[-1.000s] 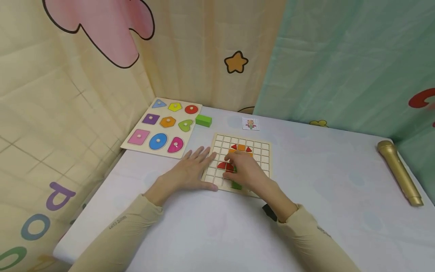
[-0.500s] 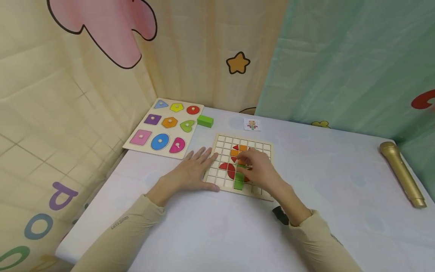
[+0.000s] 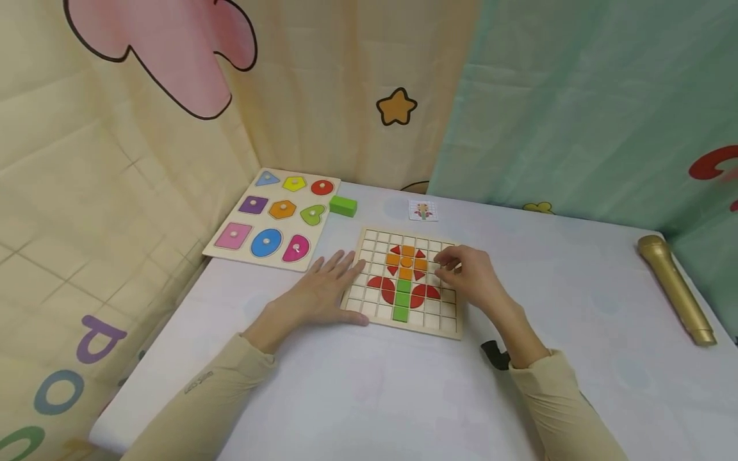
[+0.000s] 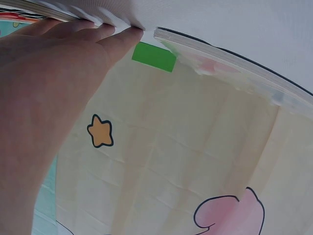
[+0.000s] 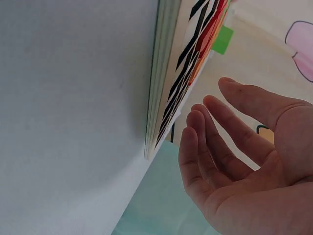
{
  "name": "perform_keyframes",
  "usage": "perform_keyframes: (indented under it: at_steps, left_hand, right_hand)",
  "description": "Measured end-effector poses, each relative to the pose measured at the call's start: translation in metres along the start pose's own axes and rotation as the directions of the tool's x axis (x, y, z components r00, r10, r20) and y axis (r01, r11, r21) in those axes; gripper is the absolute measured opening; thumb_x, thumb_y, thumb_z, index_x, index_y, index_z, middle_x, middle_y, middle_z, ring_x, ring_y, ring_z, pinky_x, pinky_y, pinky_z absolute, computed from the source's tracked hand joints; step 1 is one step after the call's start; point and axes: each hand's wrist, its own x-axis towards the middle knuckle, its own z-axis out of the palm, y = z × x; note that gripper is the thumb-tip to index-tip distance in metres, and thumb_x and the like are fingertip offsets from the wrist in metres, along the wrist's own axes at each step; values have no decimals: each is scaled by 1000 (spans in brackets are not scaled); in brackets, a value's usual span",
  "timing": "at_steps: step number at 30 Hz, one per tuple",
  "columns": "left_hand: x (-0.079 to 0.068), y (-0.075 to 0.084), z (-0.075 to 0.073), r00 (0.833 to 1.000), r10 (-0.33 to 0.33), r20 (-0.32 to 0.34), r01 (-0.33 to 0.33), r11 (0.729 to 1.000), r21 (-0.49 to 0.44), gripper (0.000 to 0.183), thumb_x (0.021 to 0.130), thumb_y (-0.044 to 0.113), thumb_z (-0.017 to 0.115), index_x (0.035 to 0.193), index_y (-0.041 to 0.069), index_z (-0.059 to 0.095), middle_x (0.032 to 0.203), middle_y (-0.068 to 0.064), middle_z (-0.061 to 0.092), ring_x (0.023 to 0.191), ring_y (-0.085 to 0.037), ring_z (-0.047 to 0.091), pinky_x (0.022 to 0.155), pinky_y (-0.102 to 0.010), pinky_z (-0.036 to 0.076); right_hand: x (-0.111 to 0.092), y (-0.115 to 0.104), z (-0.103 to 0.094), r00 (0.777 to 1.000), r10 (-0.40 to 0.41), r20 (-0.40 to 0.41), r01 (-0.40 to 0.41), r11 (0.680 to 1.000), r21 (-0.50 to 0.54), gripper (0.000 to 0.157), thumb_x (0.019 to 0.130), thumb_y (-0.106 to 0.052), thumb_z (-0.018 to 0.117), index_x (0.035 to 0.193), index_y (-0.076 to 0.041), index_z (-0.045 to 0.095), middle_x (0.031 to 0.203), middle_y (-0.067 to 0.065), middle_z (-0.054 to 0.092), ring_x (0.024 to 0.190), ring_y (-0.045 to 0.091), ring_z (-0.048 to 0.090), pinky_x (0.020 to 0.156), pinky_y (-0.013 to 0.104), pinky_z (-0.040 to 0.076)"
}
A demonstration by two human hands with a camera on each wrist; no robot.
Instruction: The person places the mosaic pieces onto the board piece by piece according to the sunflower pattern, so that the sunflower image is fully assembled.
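A square wooden grid board (image 3: pixel 441 314) lies on the table, bearing a flower-like pattern. Orange squares (image 3: pixel 408 250) with red triangles (image 3: pixel 419 275) form the top, green squares (image 3: pixel 401 299) the stem, and curved red pieces (image 3: pixel 380 289) flank it. My left hand (image 3: pixel 317 296) rests flat with spread fingers, fingertips and thumb at the board's left edge. Over the board's right side hovers my right hand (image 3: pixel 474 274); the right wrist view shows its fingers (image 5: pixel 222 154) loosely bent, thumb apart, nothing between them.
A shape puzzle board (image 3: pixel 262 261) with knobbed pieces lies at the back left. Beside it sits a green block (image 3: pixel 343 205). Behind the grid board is a small pattern card (image 3: pixel 423 210). A gold microphone (image 3: pixel 676 291) lies far right. Printed curtains (image 3: pixel 340 83) enclose the table.
My right hand has moved from the middle of the pattern rightward to the board's right side, uncovering the coloured pieces. The left hand stays in place.
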Motion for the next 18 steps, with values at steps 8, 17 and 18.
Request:
perform_keyframes:
  at_steps: [8, 17, 18]
  left_hand:
    - [4, -1, 8, 1000, 6, -8, -6, 1000, -23, 118, 84, 83, 64, 171, 21, 13, 179, -8, 8, 166, -32, 1, 133, -57, 7]
    - [14, 1, 12, 998, 46, -40, -47, 999, -24, 117, 85, 82, 63, 171, 18, 15, 179, -10, 9, 166, -34, 2, 133, -58, 8]
    - [15, 1, 13, 998, 46, -42, -47, 999, -23, 118, 85, 82, 63, 171, 18, 15, 179, -10, 9, 166, -34, 2, 133, -58, 8]
  right_hand:
    - [-17, 16, -17, 1000, 20, -1, -20, 999, -44, 41, 100, -22, 74, 132, 2, 66, 127, 22, 70, 115, 38, 64, 98, 55, 58]
    - [-62, 54, -49, 996, 84, -41, -89, 982, -167, 69, 102, -42, 69, 151, 3, 48, 152, 32, 47, 138, 53, 46, 109, 72, 41]
    - [-66, 59, -52, 994, 91, -52, -99, 980, -175, 71, 102, -44, 68, 152, 3, 46, 154, 33, 44, 140, 55, 42, 110, 74, 38]
